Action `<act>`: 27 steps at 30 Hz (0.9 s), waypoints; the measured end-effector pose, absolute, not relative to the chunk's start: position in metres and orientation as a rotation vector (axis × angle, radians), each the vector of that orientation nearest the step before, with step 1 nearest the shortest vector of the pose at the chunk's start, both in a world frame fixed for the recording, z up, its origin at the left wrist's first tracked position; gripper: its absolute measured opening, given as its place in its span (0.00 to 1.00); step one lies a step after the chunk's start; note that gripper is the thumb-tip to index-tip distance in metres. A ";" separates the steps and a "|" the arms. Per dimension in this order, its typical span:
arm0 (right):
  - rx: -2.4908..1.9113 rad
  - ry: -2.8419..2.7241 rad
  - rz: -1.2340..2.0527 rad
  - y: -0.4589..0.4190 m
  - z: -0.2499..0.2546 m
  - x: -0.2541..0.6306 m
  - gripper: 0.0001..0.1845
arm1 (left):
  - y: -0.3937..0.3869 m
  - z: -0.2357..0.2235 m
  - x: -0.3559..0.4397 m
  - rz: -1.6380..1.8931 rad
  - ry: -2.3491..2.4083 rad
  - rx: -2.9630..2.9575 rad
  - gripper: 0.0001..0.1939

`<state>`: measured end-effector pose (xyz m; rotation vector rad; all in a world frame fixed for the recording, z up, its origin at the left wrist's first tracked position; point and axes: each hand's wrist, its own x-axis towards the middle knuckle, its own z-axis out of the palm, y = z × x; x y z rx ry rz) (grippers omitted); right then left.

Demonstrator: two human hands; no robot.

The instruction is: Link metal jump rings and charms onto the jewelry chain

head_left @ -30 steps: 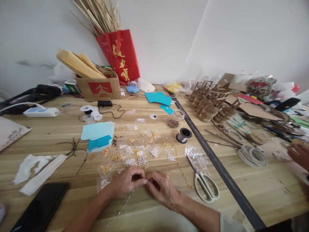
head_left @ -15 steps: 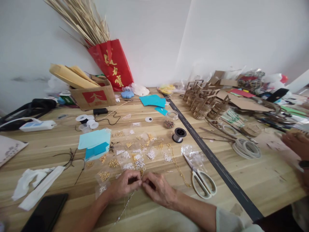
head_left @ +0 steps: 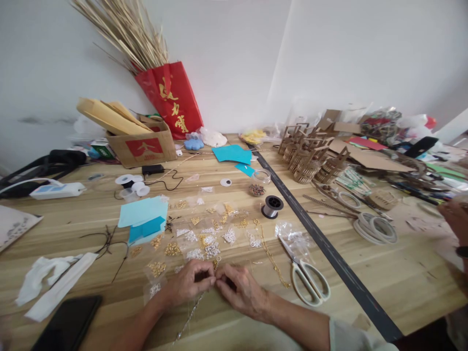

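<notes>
My left hand is closed in a pinch, and a thin silver beaded chain trails from below its fingertips toward the table's near edge. Fingertip to fingertip with it, my right hand is pinched too; what lies between its fingers is too small to make out. Just beyond the hands are small bags of silver beads and gold beads. A gold chain lies to the right, near white-handled scissors. A spool of wire stands farther back.
A dark strip crosses the table. Beyond it are wooden baskets, coiled tubing and another person's hand at the right edge. A phone and white cloth strips lie at left. A red bag leans on the wall.
My two hands keep almost the same pinched pose. The other person's hand at the right edge has shifted toward the edge of view. The view has moved very slightly.
</notes>
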<state>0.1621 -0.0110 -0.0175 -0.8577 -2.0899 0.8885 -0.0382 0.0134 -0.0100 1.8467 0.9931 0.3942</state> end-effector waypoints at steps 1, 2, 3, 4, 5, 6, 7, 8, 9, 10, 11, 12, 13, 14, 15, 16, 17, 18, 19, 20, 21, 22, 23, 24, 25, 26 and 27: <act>-0.857 -2.092 0.892 -0.011 -0.018 0.162 0.05 | 0.013 -0.010 -0.038 0.398 1.017 1.846 0.13; -0.855 -2.093 0.890 -0.011 -0.019 0.163 0.05 | 0.013 -0.011 -0.038 0.403 1.038 1.847 0.13; -0.852 -2.095 0.886 -0.011 -0.020 0.163 0.06 | 0.013 -0.012 -0.039 0.407 1.052 1.850 0.12; -0.846 -2.095 0.879 -0.010 -0.020 0.164 0.06 | 0.013 -0.012 -0.039 0.406 1.051 1.854 0.12; -0.834 -2.092 0.871 -0.010 -0.021 0.164 0.06 | 0.013 -0.013 -0.039 0.405 1.041 1.860 0.12; -0.816 -2.086 0.869 -0.010 -0.021 0.164 0.07 | 0.013 -0.013 -0.039 0.405 1.030 1.865 0.12; -0.800 -2.080 0.874 -0.010 -0.021 0.164 0.07 | 0.014 -0.012 -0.039 0.405 1.019 1.868 0.13; -0.788 -2.074 0.885 -0.010 -0.021 0.165 0.07 | 0.014 -0.012 -0.038 0.407 1.006 1.868 0.14; -0.781 -2.071 0.897 -0.010 -0.021 0.165 0.07 | 0.014 -0.011 -0.038 0.410 0.991 1.862 0.14; -0.780 -2.068 0.906 -0.010 -0.021 0.165 0.06 | 0.015 -0.009 -0.038 0.412 0.976 1.852 0.15; -0.781 -2.068 0.913 -0.010 -0.020 0.165 0.06 | 0.015 -0.008 -0.037 0.413 0.964 1.838 0.15; -0.782 -2.066 0.915 -0.010 -0.020 0.165 0.06 | 0.015 -0.006 -0.037 0.411 0.955 1.826 0.15; -0.779 -2.062 0.914 -0.010 -0.019 0.165 0.06 | 0.016 -0.005 -0.037 0.408 0.950 1.817 0.15; -0.772 -2.057 0.912 -0.011 -0.019 0.165 0.06 | 0.016 -0.004 -0.037 0.407 0.948 1.810 0.15; -0.767 -2.049 0.910 -0.011 -0.019 0.165 0.06 | 0.016 -0.004 -0.037 0.407 0.946 1.805 0.15; -0.764 -2.040 0.906 -0.011 -0.018 0.165 0.06 | 0.016 -0.003 -0.037 0.410 0.941 1.800 0.15; -0.763 -2.030 0.903 -0.011 -0.018 0.164 0.06 | 0.016 -0.003 -0.037 0.417 0.936 1.794 0.15; -0.766 -2.024 0.903 -0.011 -0.018 0.164 0.06 | 0.016 -0.004 -0.037 0.425 0.928 1.786 0.15; -0.770 -2.019 0.905 -0.011 -0.018 0.164 0.06 | 0.017 -0.004 -0.037 0.429 0.921 1.779 0.15; -0.772 -2.018 0.910 -0.011 -0.018 0.164 0.06 | 0.016 -0.004 -0.038 0.430 0.919 1.776 0.15; -0.773 -2.018 0.915 -0.011 -0.018 0.164 0.06 | 0.016 -0.004 -0.038 0.430 0.920 1.777 0.15; -0.770 -2.019 0.917 -0.011 -0.018 0.164 0.06 | 0.016 -0.005 -0.038 0.428 0.924 1.780 0.14; -0.768 -2.019 0.915 -0.011 -0.018 0.164 0.06 | 0.016 -0.005 -0.038 0.427 0.929 1.784 0.14; -0.765 -2.018 0.909 -0.011 -0.018 0.164 0.06 | 0.016 -0.006 -0.038 0.430 0.934 1.787 0.14; -0.763 -2.019 0.903 -0.011 -0.018 0.164 0.07 | 0.016 -0.006 -0.039 0.434 0.934 1.789 0.13; -0.761 -2.021 0.899 -0.011 -0.018 0.163 0.06 | 0.016 -0.007 -0.039 0.440 0.927 1.790 0.13; -0.759 -2.025 0.898 -0.012 -0.017 0.163 0.06 | 0.016 -0.008 -0.039 0.445 0.919 1.791 0.14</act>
